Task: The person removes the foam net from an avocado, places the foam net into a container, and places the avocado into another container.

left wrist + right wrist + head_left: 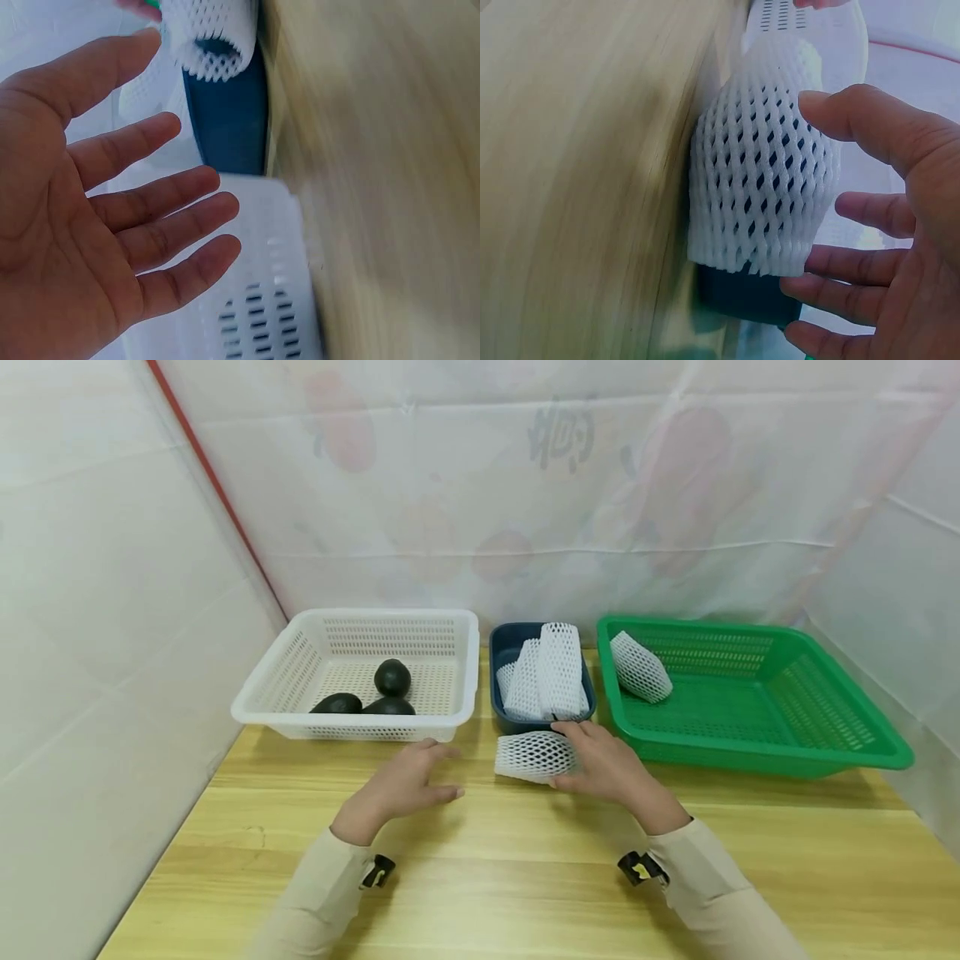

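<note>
Where right fingers spread, foam netting bulges.

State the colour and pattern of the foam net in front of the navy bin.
White foam net with diamond mesh; clearest in right wrist view.

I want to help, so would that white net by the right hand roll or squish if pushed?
The white net might roll, since it lies bulging on its side. Its thin, holey mesh would probably squish a little. Dark shows through, so perhaps something heavier is inside.
</note>
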`<state>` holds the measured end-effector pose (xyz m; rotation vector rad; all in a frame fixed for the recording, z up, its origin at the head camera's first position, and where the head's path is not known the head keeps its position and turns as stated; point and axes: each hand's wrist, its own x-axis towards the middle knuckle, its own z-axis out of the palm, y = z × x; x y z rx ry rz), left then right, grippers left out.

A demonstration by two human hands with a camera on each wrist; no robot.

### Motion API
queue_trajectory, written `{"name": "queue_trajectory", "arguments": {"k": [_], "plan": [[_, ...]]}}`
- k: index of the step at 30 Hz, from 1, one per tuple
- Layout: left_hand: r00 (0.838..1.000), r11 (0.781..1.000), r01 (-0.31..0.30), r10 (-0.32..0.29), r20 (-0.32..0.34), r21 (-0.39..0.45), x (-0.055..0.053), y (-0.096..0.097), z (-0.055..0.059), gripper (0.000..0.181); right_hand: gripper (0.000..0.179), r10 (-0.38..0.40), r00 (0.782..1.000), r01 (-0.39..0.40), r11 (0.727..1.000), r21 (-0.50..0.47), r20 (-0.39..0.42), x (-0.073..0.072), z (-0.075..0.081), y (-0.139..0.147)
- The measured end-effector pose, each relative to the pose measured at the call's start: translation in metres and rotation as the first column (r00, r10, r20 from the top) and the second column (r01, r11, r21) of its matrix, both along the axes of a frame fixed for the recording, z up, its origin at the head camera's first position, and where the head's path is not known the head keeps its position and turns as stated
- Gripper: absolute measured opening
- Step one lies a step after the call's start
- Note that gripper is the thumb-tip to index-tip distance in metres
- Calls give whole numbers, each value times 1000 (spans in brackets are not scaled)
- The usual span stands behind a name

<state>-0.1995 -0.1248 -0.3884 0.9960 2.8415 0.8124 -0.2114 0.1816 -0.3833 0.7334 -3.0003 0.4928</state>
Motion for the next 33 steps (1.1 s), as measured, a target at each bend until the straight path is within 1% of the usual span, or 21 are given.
{"name": "queue_trajectory", "arguments": {"k": [3,6,10,16,20,24,27,31,33], "plan": [[1000,1000,10,-10,-9,28,-1,7,-3,46,76,4,1000,-4,1000,-11,-5,1,-2,4],[1000,999,1,0,-14,42,-3,12,-4,44,75,5,1000,-5,1000,-19,-1,2,-3,6],[1000,999,-1,2,-27,44,-7,16,-7,42,75,2,1000,-1,1000,-31,19,2,-5,9],[997,999,19,-17,-70,29,-13,24,-13,38,81,9,999,-6,998,-56,50,-1,-7,15],[998,1000,29,-28,-64,10,-16,31,-16,38,80,9,998,-6,998,-59,56,-1,-10,20],[998,1000,29,-29,-48,0,-19,37,-17,38,76,8,998,-5,998,-58,56,0,-11,22],[999,999,42,-41,-35,18,-23,40,-17,35,74,12,998,-9,998,-66,57,-1,-11,23],[997,996,73,-73,-6,58,-29,45,-18,32,72,22,998,-18,997,-72,56,-3,-13,23],[997,994,77,-79,14,74,-32,47,-20,31,71,23,998,-18,997,-74,62,-4,-15,24]]}}
